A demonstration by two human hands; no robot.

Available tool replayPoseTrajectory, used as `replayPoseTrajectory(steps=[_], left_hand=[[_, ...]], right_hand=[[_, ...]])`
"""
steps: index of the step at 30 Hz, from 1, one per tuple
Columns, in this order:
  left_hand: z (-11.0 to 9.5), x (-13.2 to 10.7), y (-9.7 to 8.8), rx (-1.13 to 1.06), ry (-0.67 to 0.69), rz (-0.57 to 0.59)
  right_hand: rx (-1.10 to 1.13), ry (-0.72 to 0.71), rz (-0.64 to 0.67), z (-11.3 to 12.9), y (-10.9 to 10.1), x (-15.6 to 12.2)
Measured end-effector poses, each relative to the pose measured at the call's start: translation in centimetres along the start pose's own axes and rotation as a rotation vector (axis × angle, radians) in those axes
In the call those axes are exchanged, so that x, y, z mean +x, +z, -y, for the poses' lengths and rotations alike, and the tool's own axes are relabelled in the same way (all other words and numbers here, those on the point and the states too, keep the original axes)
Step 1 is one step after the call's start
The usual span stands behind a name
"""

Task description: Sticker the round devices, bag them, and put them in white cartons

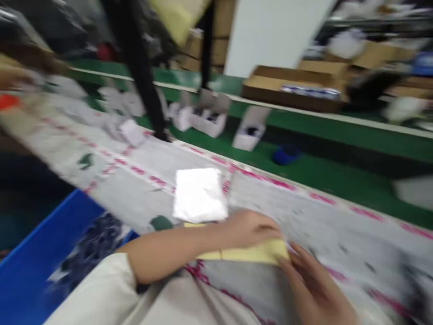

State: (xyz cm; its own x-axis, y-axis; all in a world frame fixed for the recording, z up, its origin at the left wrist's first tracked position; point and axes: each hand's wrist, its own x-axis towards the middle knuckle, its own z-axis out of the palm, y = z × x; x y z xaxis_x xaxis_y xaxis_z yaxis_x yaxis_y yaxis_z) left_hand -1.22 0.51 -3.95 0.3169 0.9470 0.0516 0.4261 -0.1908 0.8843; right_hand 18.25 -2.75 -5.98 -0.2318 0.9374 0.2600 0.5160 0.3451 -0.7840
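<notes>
A flat yellow strip [270, 253], which looks like folded paper or thin card, lies in front of me on the work table. Across its upper side reaches my left hand [252, 228], fingers curled and pressed onto the strip near its right end. My right hand [314, 280] has its thumb and fingers closed around that same right end, where a small whitish edge shows between them. Motion blurs both hands. Just beyond my left forearm is a folded white packet [200, 194], close to the strip's far edge.
To the left stands a blue bin [43, 257] with dark pieces inside. Open small white boxes [208, 115] and a blue cup-like thing [286, 154] are on the green shelf [324, 174]. A cardboard box [291, 88] sits higher up. Another person's hand [16, 76] is at far left.
</notes>
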Motion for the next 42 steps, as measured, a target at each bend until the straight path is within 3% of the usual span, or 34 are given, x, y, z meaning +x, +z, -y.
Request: replayPoseTrajectory(steps=[3,8,13,19,27,35,42], left_hand=[[0.1,0.4,-0.5,-0.201,-0.13,-0.025],[-0.5,0.3,-0.8,-0.307,-0.18,-0.035],[-0.8,0.0,-0.5,-0.223,-0.151,-0.042],[-0.5,0.2,-0.7,-0.198,-0.102,0.054],[-1.1,0.2,-0.7,-0.041,-0.073,0.093],[-1.3,-0.1,-0.6,0.085,0.043,0.028],[-1.0,-0.1,-0.9,0.063,0.021,0.05]], right_hand=[[0.084,0.083,-0.017,0.2,-0.8,-0.8],[0.17,0.146,-0.004,1.0,-0.5,0.0],[0.14,0.161,0.006,1.8,-0.9,0.3],[0.139,0.227,0.031,1.7,-1.2,0.9],[0.045,0.107,-0.006,1.4,-1.2,0.6],[0.074,0.229,0.04,1.6,-1.3,1.1],[0.201,0.334,0.042,1.6,-1.0,1.2]])
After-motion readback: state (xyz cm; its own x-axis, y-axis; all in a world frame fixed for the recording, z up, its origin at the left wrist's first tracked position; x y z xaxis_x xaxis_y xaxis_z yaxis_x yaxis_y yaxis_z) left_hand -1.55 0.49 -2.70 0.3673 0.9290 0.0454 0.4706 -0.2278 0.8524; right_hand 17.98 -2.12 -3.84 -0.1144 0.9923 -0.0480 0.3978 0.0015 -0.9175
